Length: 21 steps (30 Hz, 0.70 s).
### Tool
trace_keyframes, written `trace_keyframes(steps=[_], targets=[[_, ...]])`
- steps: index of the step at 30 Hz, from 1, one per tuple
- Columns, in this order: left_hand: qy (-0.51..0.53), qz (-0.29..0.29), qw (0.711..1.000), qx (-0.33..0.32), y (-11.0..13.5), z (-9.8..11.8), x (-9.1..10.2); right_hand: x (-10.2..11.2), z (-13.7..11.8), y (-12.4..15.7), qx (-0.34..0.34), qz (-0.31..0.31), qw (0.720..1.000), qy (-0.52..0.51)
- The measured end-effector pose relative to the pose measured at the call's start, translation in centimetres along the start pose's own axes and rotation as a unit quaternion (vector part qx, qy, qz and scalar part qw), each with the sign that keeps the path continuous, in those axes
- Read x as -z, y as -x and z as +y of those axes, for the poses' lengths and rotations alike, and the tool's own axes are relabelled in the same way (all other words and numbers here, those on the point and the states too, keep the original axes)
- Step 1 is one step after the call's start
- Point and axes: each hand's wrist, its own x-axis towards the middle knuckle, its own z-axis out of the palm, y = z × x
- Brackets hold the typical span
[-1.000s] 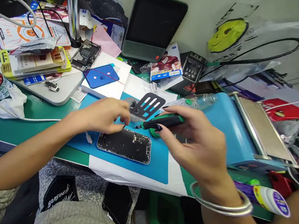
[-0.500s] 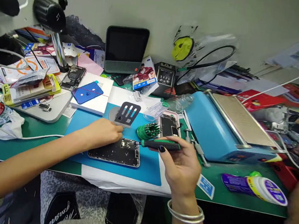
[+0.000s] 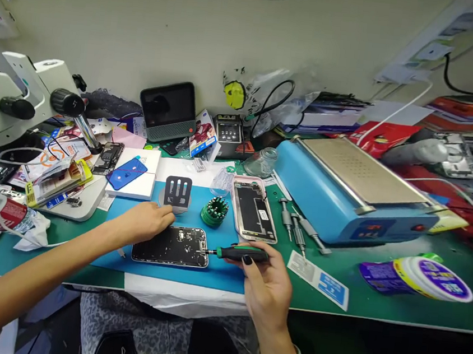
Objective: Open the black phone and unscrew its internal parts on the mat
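An opened phone body (image 3: 171,245) lies flat on a blue mat (image 3: 226,272) at the table's near edge. My left hand (image 3: 147,222) rests at its upper left corner, fingers curled in a pinch; what they hold is too small to see. My right hand (image 3: 265,281) grips a green and black screwdriver (image 3: 239,252), whose tip touches the phone's right end. A green round bit holder (image 3: 215,211) and a dark slotted stand (image 3: 178,192) sit just behind the phone.
A second opened phone in a pink frame (image 3: 254,210) lies right of the bit holder. A blue heating plate machine (image 3: 347,188) fills the right side. A microscope (image 3: 20,98) stands at left. Loose tools (image 3: 298,231), a tub (image 3: 433,276), boxes and cables crowd the table.
The view has pulled back and up, showing more of the bench. My right hand brought the screwdriver tip down to the phone's right end. My left hand stayed at the phone's upper left corner.
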Motion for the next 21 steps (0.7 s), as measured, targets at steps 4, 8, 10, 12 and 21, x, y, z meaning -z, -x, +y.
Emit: trace_keyframes(steps=[4, 8, 10, 12, 21], targets=[[-0.012, 0.008, 0.998, 0.055, 2.2, -1.0, 0.3, 0.1, 0.2, -0.2, -0.003, 0.0, 1.0, -0.021], [-0.018, 0.029, 0.991, 0.128, 5.5, -1.8, -0.9, 0.3, -0.5, -0.2, 0.009, 0.002, 1.0, -0.011], [-0.008, 0.045, 0.989, 0.142, 6.6, -2.0, -1.9, 0.3, -1.4, -0.6, 0.047, 0.001, 0.998, 0.03], [0.009, 0.063, 0.987, 0.146, 7.2, -2.2, -2.8, 0.1, -2.8, -1.5, 0.111, -0.015, 0.987, 0.114], [0.11, 0.161, 0.971, 0.137, 7.8, -3.5, -4.6, -3.2, -6.6, -6.0, 0.301, -0.148, 0.871, 0.358]])
